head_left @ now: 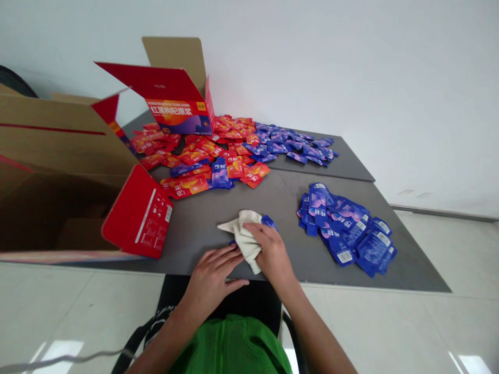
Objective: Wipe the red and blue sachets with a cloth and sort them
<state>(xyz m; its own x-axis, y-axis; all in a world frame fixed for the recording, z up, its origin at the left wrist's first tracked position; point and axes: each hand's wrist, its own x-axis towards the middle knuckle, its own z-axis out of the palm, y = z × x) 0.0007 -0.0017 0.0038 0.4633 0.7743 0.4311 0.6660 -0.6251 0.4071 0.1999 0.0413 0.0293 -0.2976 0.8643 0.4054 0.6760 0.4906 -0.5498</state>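
Note:
On the grey table near its front edge, my right hand (272,253) presses a crumpled cream cloth (246,238) down over a blue sachet (268,222). Only the ends of that sachet peek out, one beyond my right fingers and one by my left fingertips; the cloth and hands hide its middle. My left hand (216,271) lies with fingers stretched out, its fingertips at the sachet's left end and touching the cloth's edge. To the right is a loose pile of blue sachets (345,223), apart from both hands.
Behind lie heaps of red-orange sachets (195,150) and blue sachets (288,140), with a few blue ones among the red. An open red carton (175,117) stands at the back left. A larger open box (144,218) occupies the near left, its flap jutting over the table (286,189).

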